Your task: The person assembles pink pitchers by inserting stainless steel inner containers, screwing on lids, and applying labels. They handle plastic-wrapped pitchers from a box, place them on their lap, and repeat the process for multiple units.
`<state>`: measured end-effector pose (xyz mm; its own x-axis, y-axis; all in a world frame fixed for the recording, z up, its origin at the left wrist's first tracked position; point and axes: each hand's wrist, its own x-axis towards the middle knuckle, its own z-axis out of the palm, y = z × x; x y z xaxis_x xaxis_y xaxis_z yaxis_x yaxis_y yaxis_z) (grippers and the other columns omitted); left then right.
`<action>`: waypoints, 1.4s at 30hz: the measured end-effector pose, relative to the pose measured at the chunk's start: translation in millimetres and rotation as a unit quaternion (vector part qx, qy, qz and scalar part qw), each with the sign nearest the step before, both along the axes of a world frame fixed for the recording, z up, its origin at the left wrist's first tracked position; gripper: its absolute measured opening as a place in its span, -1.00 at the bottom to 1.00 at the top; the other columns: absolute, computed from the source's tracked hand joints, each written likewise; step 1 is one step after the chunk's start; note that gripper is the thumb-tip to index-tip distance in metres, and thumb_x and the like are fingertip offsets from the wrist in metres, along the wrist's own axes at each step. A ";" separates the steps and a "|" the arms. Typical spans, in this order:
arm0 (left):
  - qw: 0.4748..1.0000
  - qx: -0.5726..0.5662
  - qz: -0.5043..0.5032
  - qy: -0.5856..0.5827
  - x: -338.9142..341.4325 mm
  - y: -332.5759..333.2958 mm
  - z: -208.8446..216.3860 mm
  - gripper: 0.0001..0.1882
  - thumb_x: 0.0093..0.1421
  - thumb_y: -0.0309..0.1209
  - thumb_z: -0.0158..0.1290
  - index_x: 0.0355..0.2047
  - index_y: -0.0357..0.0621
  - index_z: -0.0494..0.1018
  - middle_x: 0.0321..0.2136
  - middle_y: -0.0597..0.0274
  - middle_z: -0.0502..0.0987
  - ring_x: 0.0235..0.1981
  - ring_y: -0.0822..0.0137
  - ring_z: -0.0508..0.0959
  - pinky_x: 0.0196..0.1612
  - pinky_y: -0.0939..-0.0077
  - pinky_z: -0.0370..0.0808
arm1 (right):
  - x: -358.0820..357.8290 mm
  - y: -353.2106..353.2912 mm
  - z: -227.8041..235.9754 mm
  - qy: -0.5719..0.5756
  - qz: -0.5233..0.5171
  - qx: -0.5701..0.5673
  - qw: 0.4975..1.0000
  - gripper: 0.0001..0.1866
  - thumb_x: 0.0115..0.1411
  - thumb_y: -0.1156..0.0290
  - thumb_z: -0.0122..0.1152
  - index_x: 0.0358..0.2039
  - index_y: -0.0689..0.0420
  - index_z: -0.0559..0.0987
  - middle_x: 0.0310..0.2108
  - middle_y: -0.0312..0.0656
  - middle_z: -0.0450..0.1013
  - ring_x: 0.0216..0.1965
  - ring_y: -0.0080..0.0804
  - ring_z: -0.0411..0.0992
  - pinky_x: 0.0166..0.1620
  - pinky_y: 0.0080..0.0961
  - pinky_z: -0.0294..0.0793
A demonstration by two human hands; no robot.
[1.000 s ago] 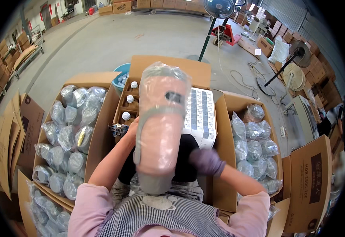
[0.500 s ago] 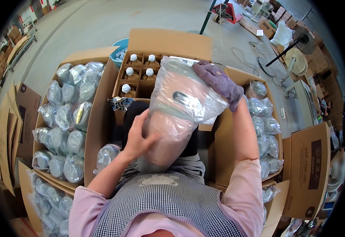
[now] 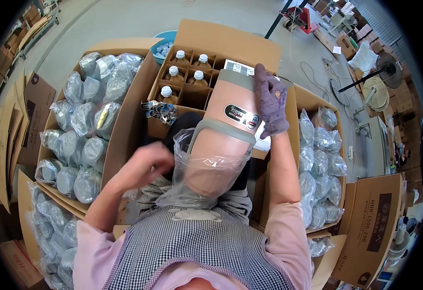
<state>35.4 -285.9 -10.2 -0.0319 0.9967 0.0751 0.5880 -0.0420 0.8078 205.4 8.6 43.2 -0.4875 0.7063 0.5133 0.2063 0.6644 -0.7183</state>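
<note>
A large pink cylindrical container [image 3: 216, 150] with grey bands and a dark oval label leans in front of me, its top tilted away to the right. A clear plastic bag [image 3: 210, 178] bunches round its lower half; the upper half is bare. My right hand [image 3: 271, 101], in a worn purple-grey glove, grips the container's upper right side, the thumb side hidden behind it. My bare left hand [image 3: 148, 164] is apart from the container, just left of the bag. Its fingers look curled, but motion smears them, and nothing shows in them.
A divided carton [image 3: 228, 36] with several white-capped brown bottles [image 3: 173, 75] stands ahead, a cluster of small shiny pieces [image 3: 160, 111] on its near edge. Cartons of bagged items flank me at left [image 3: 83, 125] and right [image 3: 320, 164]. A blue basin [image 3: 165, 41] sits behind.
The plastic bag has come down off the container's upper half. My left hand has let go and moved left; my right hand now grips the bare container.
</note>
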 end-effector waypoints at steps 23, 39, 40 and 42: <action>0.899 0.428 0.001 -0.096 67.6 90.5 47.3 -0.94 0.18 -0.49 0.01 -0.40 -0.21 0.42 -0.47 0.16 0.43 -0.36 0.17 0.49 -0.18 0.26 0.46 | -13.1 -2.2 -9.5 0.022 -0.005 -0.008 1.000 -0.57 0.31 0.19 0.08 -0.50 0.35 0.47 -0.66 -0.16 0.19 -0.55 -0.47 0.13 -0.44 -0.40 0.15; 0.826 -0.043 0.505 0.246 -95.1 136.1 -153.9 -0.43 -0.17 -0.27 0.44 -0.25 -0.17 0.34 -0.19 0.05 0.41 -0.15 0.00 0.47 -0.14 0.11 0.38 | 4.7 22.1 -17.1 0.139 0.124 -0.118 0.976 -0.46 0.38 0.16 -0.14 -0.57 0.31 0.55 -0.55 -0.11 0.50 -0.44 -0.36 0.44 -0.20 -0.42 0.43; 0.855 0.093 0.457 0.228 -84.0 137.7 -129.7 -0.46 -0.10 -0.30 0.40 -0.20 -0.21 0.35 -0.21 0.05 0.42 -0.16 0.00 0.46 -0.11 0.16 0.39 | 6.2 32.3 -25.0 0.165 0.171 -0.108 0.965 -0.44 0.40 0.23 -0.28 -0.64 0.26 0.49 -0.57 -0.09 0.49 -0.43 -0.32 0.44 -0.14 -0.33 0.47; 0.938 0.143 0.314 -0.029 -41.4 148.5 -74.0 -0.48 0.09 -0.30 0.28 -0.02 -0.26 0.35 -0.14 0.04 0.43 -0.13 0.13 0.47 -0.05 0.28 0.42 | 5.0 42.5 -40.0 0.265 0.244 -0.178 0.916 -0.44 0.38 0.21 -0.31 -0.66 0.21 0.46 -0.61 -0.12 0.44 -0.44 -0.32 0.40 -0.14 -0.31 0.47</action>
